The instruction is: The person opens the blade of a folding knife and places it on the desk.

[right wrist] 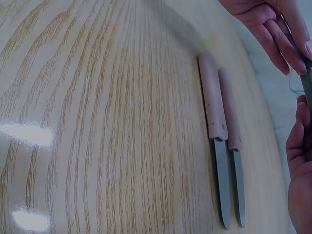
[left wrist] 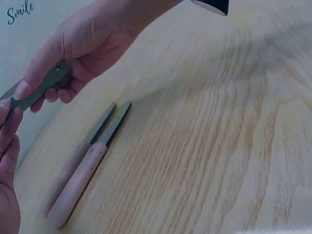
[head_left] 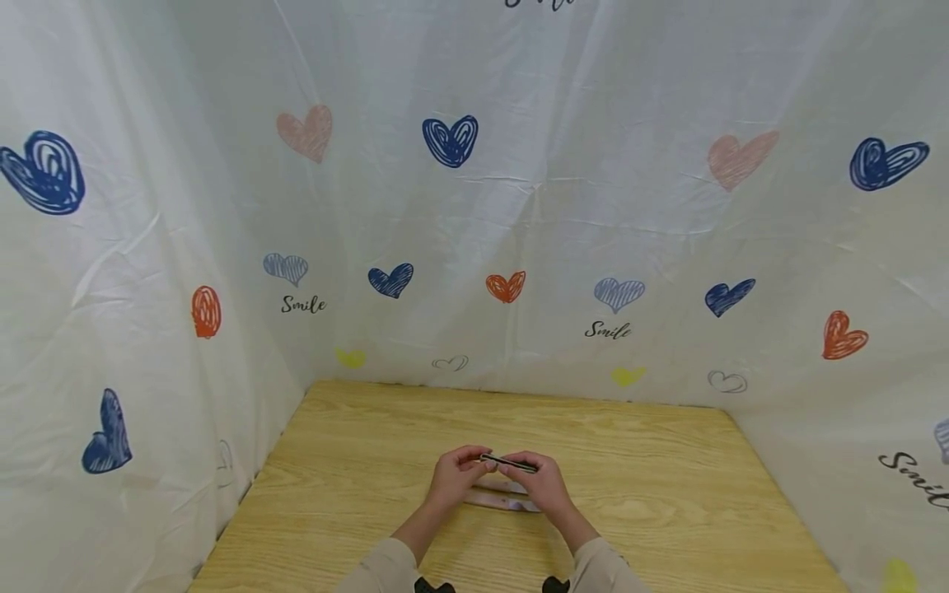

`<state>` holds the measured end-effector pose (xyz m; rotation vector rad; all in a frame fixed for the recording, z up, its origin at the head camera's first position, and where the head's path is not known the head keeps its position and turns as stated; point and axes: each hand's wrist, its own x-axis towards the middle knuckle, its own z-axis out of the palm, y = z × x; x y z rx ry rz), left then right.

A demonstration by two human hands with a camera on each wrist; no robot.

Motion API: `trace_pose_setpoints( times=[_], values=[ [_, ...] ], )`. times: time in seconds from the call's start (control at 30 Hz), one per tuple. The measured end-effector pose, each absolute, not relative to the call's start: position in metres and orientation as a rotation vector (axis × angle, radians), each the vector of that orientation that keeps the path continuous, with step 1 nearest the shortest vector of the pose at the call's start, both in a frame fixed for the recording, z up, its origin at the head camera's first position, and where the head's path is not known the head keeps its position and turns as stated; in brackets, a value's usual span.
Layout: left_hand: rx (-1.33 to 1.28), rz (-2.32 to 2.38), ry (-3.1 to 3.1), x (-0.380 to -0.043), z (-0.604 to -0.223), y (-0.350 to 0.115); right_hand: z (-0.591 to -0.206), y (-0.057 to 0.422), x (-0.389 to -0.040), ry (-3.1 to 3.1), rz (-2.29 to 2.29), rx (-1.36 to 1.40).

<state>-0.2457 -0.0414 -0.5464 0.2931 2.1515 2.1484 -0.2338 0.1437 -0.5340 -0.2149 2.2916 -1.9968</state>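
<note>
Both hands hold a slim dark-green strip (head_left: 511,464) with a pale edge and a round rivet near one end (left wrist: 58,68); its kind is unclear because fingers cover much of it. My left hand (head_left: 451,479) pinches its left end between thumb and fingers. At the right end, my right hand (head_left: 547,484) grips it with the thumb along the top. Beneath the hands, two knives with pale pink handles and grey blades lie side by side: a nearer knife (right wrist: 213,97) and a farther knife (right wrist: 231,109). Their handles point left and their blades right.
A light wood-grain table (head_left: 356,494) carries the knives. White cloth (head_left: 534,231) printed with hearts and "Smile" hangs behind it and at both sides. Beige sleeves (head_left: 389,564) cover the forearms, and a dark band (left wrist: 212,6) sits at the right wrist.
</note>
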Motion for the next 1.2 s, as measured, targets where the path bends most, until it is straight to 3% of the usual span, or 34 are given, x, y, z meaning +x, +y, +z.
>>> trace_pose_setpoints(
  times=[0.57, 1.0, 1.2],
  values=[
    [0.414, 2.127, 2.064, -0.254, -0.563, -0.051, -0.561, 0.147, -0.249, 2.311, -1.984, -0.296],
    [0.449, 2.08, 1.993, -0.252, -0.563, -0.049, -0.524, 0.138, -0.233, 2.425, -1.981, -0.073],
    [0.474, 1.993, 2.053, -0.254, -0.563, -0.052, -0.519, 0.142, -0.233, 2.433, -1.892, -0.253]
  ],
)
